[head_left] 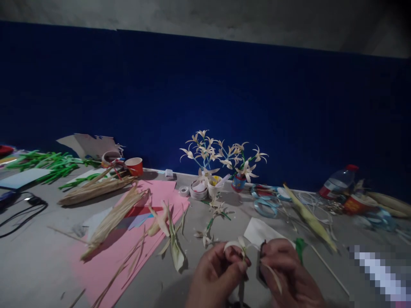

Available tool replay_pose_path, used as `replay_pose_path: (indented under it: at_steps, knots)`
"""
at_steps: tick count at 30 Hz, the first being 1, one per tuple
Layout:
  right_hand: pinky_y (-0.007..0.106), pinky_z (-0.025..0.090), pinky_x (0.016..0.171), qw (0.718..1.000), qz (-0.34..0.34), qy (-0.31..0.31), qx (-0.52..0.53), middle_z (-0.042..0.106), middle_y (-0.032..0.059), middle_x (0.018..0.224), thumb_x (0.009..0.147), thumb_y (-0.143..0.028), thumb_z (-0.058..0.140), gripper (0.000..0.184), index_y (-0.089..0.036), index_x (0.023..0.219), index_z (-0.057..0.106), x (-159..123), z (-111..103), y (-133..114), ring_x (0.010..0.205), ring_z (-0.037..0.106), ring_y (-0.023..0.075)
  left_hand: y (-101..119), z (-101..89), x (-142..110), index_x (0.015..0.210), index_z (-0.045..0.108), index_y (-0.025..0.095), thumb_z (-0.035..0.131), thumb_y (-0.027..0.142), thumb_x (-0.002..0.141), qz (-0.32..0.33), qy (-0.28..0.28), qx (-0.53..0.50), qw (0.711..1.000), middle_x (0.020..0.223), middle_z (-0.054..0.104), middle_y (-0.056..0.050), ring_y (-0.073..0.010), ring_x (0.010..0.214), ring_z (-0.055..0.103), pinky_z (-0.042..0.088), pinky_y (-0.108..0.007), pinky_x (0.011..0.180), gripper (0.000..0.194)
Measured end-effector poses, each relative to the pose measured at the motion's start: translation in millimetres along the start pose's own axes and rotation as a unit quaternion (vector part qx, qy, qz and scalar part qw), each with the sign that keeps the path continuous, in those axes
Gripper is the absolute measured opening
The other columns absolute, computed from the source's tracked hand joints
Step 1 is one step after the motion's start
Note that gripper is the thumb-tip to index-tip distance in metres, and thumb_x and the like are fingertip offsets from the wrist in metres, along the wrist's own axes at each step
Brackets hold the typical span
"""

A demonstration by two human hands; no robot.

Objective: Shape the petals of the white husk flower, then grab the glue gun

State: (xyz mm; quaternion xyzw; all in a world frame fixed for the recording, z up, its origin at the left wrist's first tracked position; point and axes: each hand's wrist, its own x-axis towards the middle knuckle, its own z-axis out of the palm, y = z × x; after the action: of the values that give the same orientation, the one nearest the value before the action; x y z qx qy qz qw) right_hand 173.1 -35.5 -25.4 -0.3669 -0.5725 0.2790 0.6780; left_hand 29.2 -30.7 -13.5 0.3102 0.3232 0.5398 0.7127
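Note:
At the lower middle of the head view, my left hand [221, 273] pinches a small pale corn husk flower [243, 246] by its base, its petals curling outward. Just to the right, my right hand [287, 273] is closed around a dark narrow tool [261, 267], whose kind I cannot make out. A pale husk strip [273, 277] shows against the right fingers. Beyond my hands lie finished husk flowers on green stems [219, 209]. A white sheet of paper [265, 231] is partly hidden behind the right hand.
Husk flowers [205, 149] stand in cups by the blue partition [205, 94]. Pink paper [160, 190] and dried corn husks [117, 220] lie at left, with green pipe cleaners [48, 164] farther off. At right are blue tape rolls [266, 208], a husk [310, 218] and a bottle [338, 182].

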Motion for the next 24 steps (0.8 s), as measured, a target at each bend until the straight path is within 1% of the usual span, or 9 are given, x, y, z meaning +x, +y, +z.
replay_pose_path:
  at_steps: [2, 4, 7, 11, 18, 24]
  knots:
    - [0.029, 0.05, 0.072, 1.0, 0.005, 0.007, -0.025, 0.054, 0.0031, 0.098, 0.083, -0.028, 0.074, 0.009, -0.03, 0.075, 0.073, 0, 1, 0, 0.092, 0.057, 0.0217, 1, 2.4, -1, 0.062, 0.06, 0.017, 0.091, 0.042, 0.056, 0.003, 0.0, 0.006, 1.0, 0.068, 0.064, -0.001, -0.013, 0.063, 0.051, 0.039, -0.024, 0.062, 0.041]
    - [0.031, 0.049, 0.077, 0.999, 0.034, -0.013, -0.03, 0.051, 0.0042, 0.106, 0.083, -0.029, 0.074, 0.01, -0.029, 0.073, 0.071, 1, 1, 2, 0.1, 0.055, 0.0236, 2, 4.4, -1, 0.061, 0.059, 0.017, 0.091, 0.043, 0.056, 0.001, -0.002, 0.003, 1.0, 0.064, 0.059, 0.001, -0.0126, 0.061, 0.05, 0.039, -0.024, 0.061, 0.042]
    - [0.03, 0.048, 0.077, 0.996, 0.062, -0.042, -0.038, 0.05, 0.0045, 0.108, 0.084, -0.03, 0.073, 0.01, -0.028, 0.075, 0.07, 3, 1, 7, 0.103, 0.054, 0.0241, 2, 6.6, -2, 0.061, 0.057, 0.017, 0.091, 0.044, 0.054, -0.005, -0.002, -0.009, 1.0, 0.063, 0.057, 0.002, -0.0117, 0.06, 0.048, 0.038, -0.024, 0.06, 0.044]
    - [0.029, 0.045, 0.081, 0.995, 0.073, -0.034, -0.05, 0.05, 0.0034, 0.11, 0.085, -0.029, 0.07, 0.011, -0.028, 0.075, 0.07, 4, 2, 9, 0.108, 0.051, 0.0237, 2, 7.2, -2, 0.061, 0.056, 0.016, 0.092, 0.046, 0.053, 0.001, -0.004, -0.009, 1.0, 0.064, 0.058, 0.001, -0.0119, 0.061, 0.05, 0.039, -0.023, 0.061, 0.047]
    - [0.028, 0.041, 0.085, 0.996, 0.052, -0.046, -0.059, 0.051, 0.0011, 0.109, 0.087, -0.025, 0.067, 0.01, -0.029, 0.078, 0.069, 2, 2, 10, 0.108, 0.05, 0.0212, 1, 4.4, -2, 0.063, 0.055, 0.016, 0.09, 0.044, 0.056, 0.001, -0.016, -0.017, 1.0, 0.066, 0.057, 0.001, -0.0111, 0.062, 0.048, 0.039, -0.022, 0.062, 0.046]
    - [0.026, 0.043, 0.081, 0.995, 0.011, -0.05, -0.084, 0.051, 0.0018, 0.111, 0.087, -0.02, 0.067, 0.009, -0.028, 0.082, 0.068, 3, 2, 16, 0.106, 0.051, 0.0204, 0, 2.7, -1, 0.064, 0.054, 0.015, 0.088, 0.039, 0.06, 0.008, -0.03, -0.016, 0.999, 0.066, 0.057, 0.001, -0.0104, 0.063, 0.047, 0.038, -0.021, 0.062, 0.042]
